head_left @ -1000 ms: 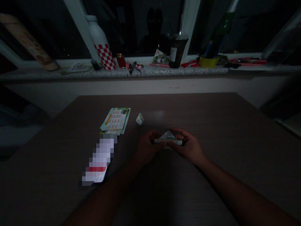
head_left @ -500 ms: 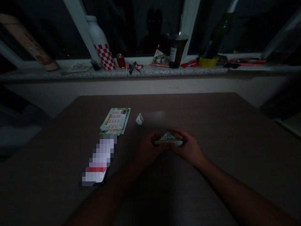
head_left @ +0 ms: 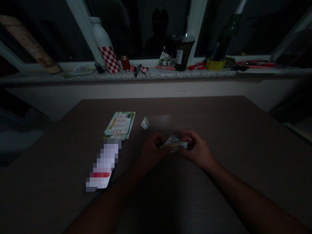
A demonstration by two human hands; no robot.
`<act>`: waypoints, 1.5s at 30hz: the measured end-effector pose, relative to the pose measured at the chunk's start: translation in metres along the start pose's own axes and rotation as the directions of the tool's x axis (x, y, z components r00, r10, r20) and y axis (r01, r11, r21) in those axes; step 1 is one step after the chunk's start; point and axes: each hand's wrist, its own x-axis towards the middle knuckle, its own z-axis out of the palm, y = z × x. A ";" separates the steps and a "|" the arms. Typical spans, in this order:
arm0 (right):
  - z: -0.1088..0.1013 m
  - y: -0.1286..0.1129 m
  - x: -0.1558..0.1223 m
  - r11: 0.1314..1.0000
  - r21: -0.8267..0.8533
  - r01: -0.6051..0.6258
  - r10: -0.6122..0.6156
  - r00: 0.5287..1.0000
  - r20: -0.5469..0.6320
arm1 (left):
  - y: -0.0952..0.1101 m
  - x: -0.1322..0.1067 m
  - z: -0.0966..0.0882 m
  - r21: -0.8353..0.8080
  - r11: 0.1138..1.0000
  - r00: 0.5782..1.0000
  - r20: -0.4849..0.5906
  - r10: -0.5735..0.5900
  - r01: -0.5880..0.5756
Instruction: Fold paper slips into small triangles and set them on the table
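Observation:
Between my hands is a piece of printed paper [head_left: 174, 144] folded to a triangle with a strip along its lower edge. My left hand [head_left: 153, 151] pinches its left end. At the right end, my right hand [head_left: 197, 149] grips it between thumb and fingers. Some of the fingertips are hidden behind the paper or dark. A small folded paper piece [head_left: 145, 123] stands on the table [head_left: 219, 130], beyond my left hand. Farther left lies a stack of printed sheets [head_left: 119, 125], with a phone [head_left: 104, 165], its screen blurred out, just nearer to me.
A granite sill [head_left: 156, 74] runs behind the table under dark windows. On it stand a white bottle with red checks [head_left: 107, 48], a small red jar [head_left: 125, 63], a dark drink cup [head_left: 182, 55] and a green bottle [head_left: 226, 35] in a yellow base.
The folded paper has tilted and shifted slightly left, its right end now raised. My right thumb and fingers have moved a little along that end; my left hand keeps its hold.

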 end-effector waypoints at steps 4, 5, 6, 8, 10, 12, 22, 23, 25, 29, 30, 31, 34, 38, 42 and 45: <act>-0.004 0.005 0.002 0.996 0.084 -0.029 0.031 0.999 -0.027 | -0.001 0.003 -0.007 -0.031 0.999 1.000 0.019 -0.008 0.009; -0.004 0.005 0.002 0.996 0.089 -0.031 0.034 0.999 -0.032 | -0.001 0.003 -0.008 -0.031 0.999 1.000 0.022 -0.009 0.010; -0.004 0.006 0.002 0.995 0.092 -0.033 0.037 0.999 -0.033 | -0.001 0.004 -0.009 -0.029 1.000 1.000 0.021 -0.010 0.011; -0.004 0.006 0.002 0.995 0.093 -0.035 0.038 0.999 -0.028 | -0.002 0.004 -0.009 -0.022 1.000 1.000 0.012 -0.009 0.010; -0.004 0.007 0.001 0.996 0.089 -0.029 0.030 0.999 -0.012 | -0.003 0.004 -0.009 -0.018 1.000 1.000 0.005 -0.001 0.001; -0.003 0.007 0.001 0.996 0.084 -0.002 0.001 1.000 0.006 | -0.004 0.004 -0.007 -0.013 1.000 1.000 0.005 0.011 -0.011; 0.010 -0.003 -0.005 1.000 0.001 0.007 -0.007 0.999 0.045 | -0.001 -0.004 0.011 0.035 0.998 0.996 0.080 0.047 -0.050; 0.010 -0.003 -0.005 1.000 -0.004 0.005 -0.005 0.999 0.047 | -0.001 -0.004 0.011 0.044 0.998 0.996 0.076 0.045 -0.049; 0.010 -0.002 -0.005 1.000 -0.010 0.010 -0.009 0.999 0.043 | -0.002 -0.004 0.012 0.059 0.997 0.997 0.057 0.047 -0.050; 0.009 0.002 -0.003 1.000 -0.019 0.001 -0.001 1.000 0.031 | -0.002 -0.002 0.010 0.044 0.998 0.998 0.040 0.037 -0.039; 0.008 0.003 -0.003 1.000 -0.009 -0.001 0.001 0.999 0.032 | -0.001 -0.002 0.008 0.035 0.999 0.999 0.035 0.030 -0.031; 0.006 0.004 -0.003 1.000 0.004 0.001 -0.001 1.000 0.031 | -0.001 -0.002 0.007 0.023 1.000 0.999 0.030 0.020 -0.021; 0.002 0.006 -0.002 0.999 0.042 0.003 -0.004 1.000 0.022 | -0.001 0.000 0.003 -0.030 1.000 1.000 0.015 -0.005 0.005; -0.003 0.009 0.000 0.997 0.070 -0.014 0.015 1.000 -0.012 | -0.003 0.002 -0.002 -0.070 0.997 1.000 -0.012 -0.012 0.011; -0.003 0.012 0.000 0.996 0.084 -0.018 0.020 1.000 -0.018 | -0.004 0.003 -0.004 -0.108 0.993 0.999 0.006 -0.036 0.036; -0.003 0.013 -0.001 0.994 0.108 -0.007 0.007 1.000 -0.002 | -0.004 0.002 -0.004 -0.096 0.995 1.000 0.014 -0.020 0.021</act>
